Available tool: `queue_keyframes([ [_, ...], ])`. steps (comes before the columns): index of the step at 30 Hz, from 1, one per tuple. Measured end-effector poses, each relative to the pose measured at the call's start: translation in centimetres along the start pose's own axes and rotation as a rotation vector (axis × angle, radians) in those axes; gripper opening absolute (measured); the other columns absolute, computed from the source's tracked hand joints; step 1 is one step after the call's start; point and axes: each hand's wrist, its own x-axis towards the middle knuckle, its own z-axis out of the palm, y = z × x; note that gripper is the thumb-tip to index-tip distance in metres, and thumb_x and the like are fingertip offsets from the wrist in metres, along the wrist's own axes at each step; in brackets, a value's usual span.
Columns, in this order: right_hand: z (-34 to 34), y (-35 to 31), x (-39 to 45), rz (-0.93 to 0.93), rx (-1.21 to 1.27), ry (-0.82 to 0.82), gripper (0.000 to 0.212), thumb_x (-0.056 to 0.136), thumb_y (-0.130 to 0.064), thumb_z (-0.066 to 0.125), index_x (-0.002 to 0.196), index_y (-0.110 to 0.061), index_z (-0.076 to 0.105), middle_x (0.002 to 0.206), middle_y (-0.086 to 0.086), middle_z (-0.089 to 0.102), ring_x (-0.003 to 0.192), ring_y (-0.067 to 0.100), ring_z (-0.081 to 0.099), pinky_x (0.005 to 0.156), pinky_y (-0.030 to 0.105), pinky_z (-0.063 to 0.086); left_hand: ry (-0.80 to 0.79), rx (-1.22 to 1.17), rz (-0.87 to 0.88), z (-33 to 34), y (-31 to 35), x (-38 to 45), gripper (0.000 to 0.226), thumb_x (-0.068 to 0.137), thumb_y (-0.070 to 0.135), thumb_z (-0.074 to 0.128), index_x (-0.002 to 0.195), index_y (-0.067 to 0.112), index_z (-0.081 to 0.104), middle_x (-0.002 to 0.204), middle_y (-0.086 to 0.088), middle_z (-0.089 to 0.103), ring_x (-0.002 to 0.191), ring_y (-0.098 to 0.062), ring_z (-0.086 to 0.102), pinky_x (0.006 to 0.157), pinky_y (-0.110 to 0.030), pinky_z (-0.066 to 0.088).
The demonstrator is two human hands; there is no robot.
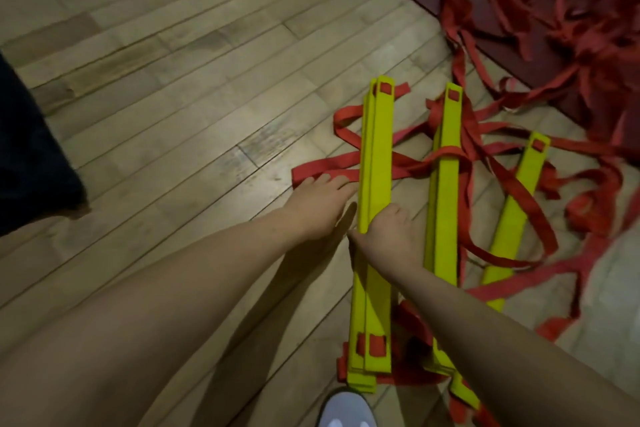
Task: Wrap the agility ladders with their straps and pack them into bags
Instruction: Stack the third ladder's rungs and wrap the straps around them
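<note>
Your right hand grips the stacked yellow rungs lying on the wooden floor. Your left hand rests with straight fingers on the red strap just left of them.

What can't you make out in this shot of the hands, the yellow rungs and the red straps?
- Head view: the left hand fingertips on the red strap are blurred; grip unclear.
- The right hand covers the rung stack; its fingers are hidden.
- The strap pile, top right, is blurred and cut off.
- The dark object at the left edge is unidentifiable.
- No bag visible.
</note>
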Motion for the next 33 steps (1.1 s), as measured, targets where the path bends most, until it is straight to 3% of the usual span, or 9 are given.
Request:
queue_keyframes([
  [4, 0.6, -0.5, 0.5, -0.151, 0.116, -0.101, 0.059, 0.087, -0.034, 0.065, 0.126, 0.002, 0.039, 0.124, 0.018, 0.044, 0.117, 0.031, 0.044, 0.095, 0.035, 0.039, -0.019, 0.114, 0.039, -0.4, -0.1, 1.3, 0.068, 0.094, 0.018, 0.051, 0.152, 0.022, 0.016, 0.160, 0.000, 0.010, 0.141, -0.025, 0.020, 0.107, -0.039, 0.026],
  [7, 0.9, -2.0, 0.4, -0.254, 0.154, -0.153, 0.054, 0.084, -0.027, 0.066, 0.123, 0.001, 0.042, 0.122, 0.017, 0.046, 0.117, 0.030, 0.043, 0.096, 0.035, 0.039, -0.052, 0.214, 0.049, -0.5, -1.5, 0.6, 0.068, 0.093, 0.016, 0.051, 0.151, 0.022, 0.017, 0.161, -0.003, 0.006, 0.145, -0.026, 0.013, 0.112, -0.040, 0.020],
  [11, 1.7, -5.2, -0.5, -0.358, 0.147, -0.187, 0.051, 0.083, -0.026, 0.067, 0.121, -0.001, 0.044, 0.119, 0.016, 0.047, 0.115, 0.030, 0.044, 0.093, 0.033, 0.037, -0.058, 0.232, -0.060, -0.7, -4.8, -2.3, 0.060, 0.094, 0.023, 0.052, 0.147, 0.025, 0.026, 0.160, -0.004, 0.010, 0.146, -0.025, 0.013, 0.114, -0.042, 0.017],
  [14, 2.1, -7.1, -1.4, -0.355, 0.172, -0.218, 0.052, 0.079, -0.021, 0.071, 0.120, -0.004, 0.045, 0.117, 0.016, 0.048, 0.112, 0.030, 0.046, 0.090, 0.035, 0.039, -0.044, 0.213, -0.106, -0.9, -7.3, -4.9, 0.056, 0.094, 0.026, 0.052, 0.146, 0.026, 0.028, 0.157, -0.003, 0.022, 0.143, -0.023, 0.022, 0.111, -0.039, 0.023],
  [18, 3.0, -10.0, -3.2, -0.441, 0.128, -0.280, 0.051, 0.075, -0.015, 0.071, 0.118, -0.004, 0.044, 0.117, 0.016, 0.048, 0.112, 0.031, 0.045, 0.087, 0.034, 0.039, -0.067, 0.305, -0.116, -0.9, -9.6, -8.9, 0.057, 0.098, 0.024, 0.042, 0.150, 0.030, 0.020, 0.146, -0.004, 0.032, 0.131, -0.027, 0.035, 0.101, -0.037, 0.031],
  [23, 4.5, -14.1, -5.7, -0.635, 0.059, -0.378, 0.054, 0.075, -0.016, 0.071, 0.120, -0.003, 0.045, 0.118, 0.015, 0.046, 0.113, 0.030, 0.044, 0.092, 0.034, 0.041, -0.079, 0.382, -0.206, -0.3, -11.7, -14.0, 0.039, 0.096, 0.017, 0.041, 0.135, 0.021, 0.038, 0.145, -0.007, 0.033, 0.133, -0.029, 0.032, 0.104, -0.039, 0.027],
  [28, 5.8, -18.2, -8.1, -0.785, -0.028, -0.400, 0.061, 0.077, -0.017, 0.072, 0.129, -0.007, 0.042, 0.122, 0.012, 0.046, 0.112, 0.025, 0.044, 0.091, 0.031, 0.041, -0.152, 0.348, -0.286, 0.6, -14.4, -19.3, 0.038, 0.095, 0.013, 0.041, 0.132, 0.016, 0.036, 0.132, -0.005, 0.050, 0.126, -0.027, 0.043, 0.103, -0.036, 0.030],
  [33, 6.8, -20.4, -9.7, -0.942, -0.121, -0.417, 0.060, 0.077, -0.018, 0.073, 0.127, -0.006, 0.044, 0.122, 0.013, 0.047, 0.111, 0.027, 0.047, 0.091, 0.034, 0.043, -0.170, 0.334, -0.309, 1.4, -15.8, -22.9, 0.033, 0.099, 0.016, 0.037, 0.131, 0.016, 0.041, 0.129, -0.006, 0.051, 0.124, -0.027, 0.044, 0.100, -0.036, 0.032],
])
